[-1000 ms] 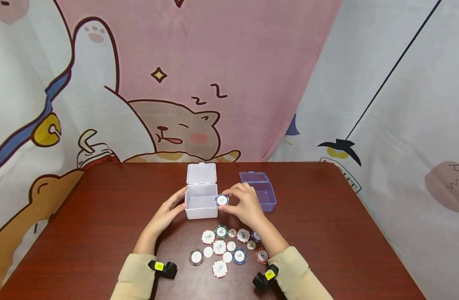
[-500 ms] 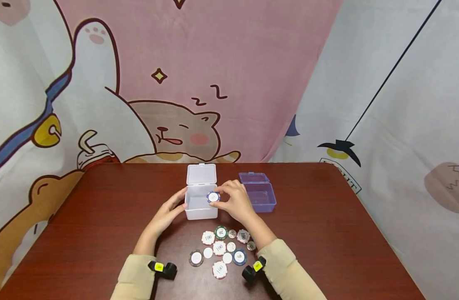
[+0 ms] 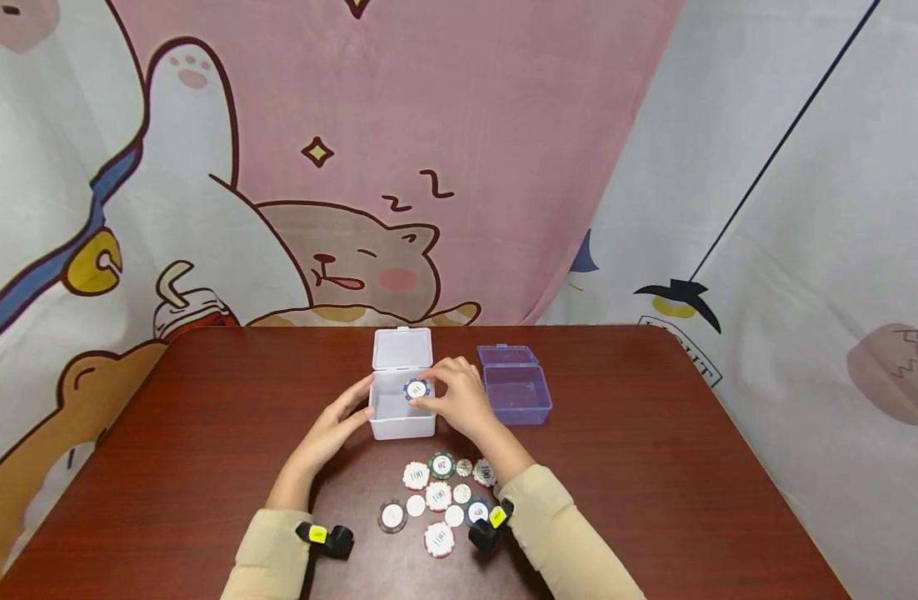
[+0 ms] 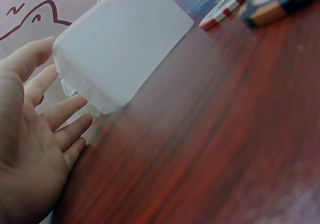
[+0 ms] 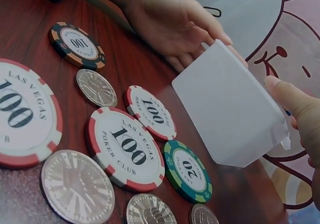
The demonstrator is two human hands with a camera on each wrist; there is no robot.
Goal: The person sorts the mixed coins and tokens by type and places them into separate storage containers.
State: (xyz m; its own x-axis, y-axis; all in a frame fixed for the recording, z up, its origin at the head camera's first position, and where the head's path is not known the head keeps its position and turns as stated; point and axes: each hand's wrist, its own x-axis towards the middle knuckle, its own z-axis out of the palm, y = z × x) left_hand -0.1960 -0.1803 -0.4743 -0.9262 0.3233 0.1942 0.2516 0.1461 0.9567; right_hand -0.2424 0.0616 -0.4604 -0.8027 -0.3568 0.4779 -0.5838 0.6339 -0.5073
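A blue-edged poker chip [image 3: 415, 390] marked 10 is pinched between the thumb and fingertips of my right hand [image 3: 462, 402], over the opening of a white plastic box [image 3: 402, 428]. The box's lid [image 3: 402, 348] is swung back. On the box's left side, my left hand [image 3: 330, 430] touches the wall with extended fingers and thumb; the left wrist view shows these fingers [image 4: 65, 112] spread loosely beside it. The right wrist view shows my right thumb [image 5: 287, 94] at the box's rim; the chip is mostly hidden there.
A translucent blue box [image 3: 521, 415] with its lid back stands to the right. Nearer me lie several chips, including a green 20 chip [image 3: 441, 465], a black-edged chip [image 3: 392, 517] and a red-edged 100 chip [image 3: 440, 540], with several silver coins [image 3: 462, 494] among them.
My right hand has carried the blue chip leftward from the white box's right edge to over its opening. The left hand stays at the box's side.
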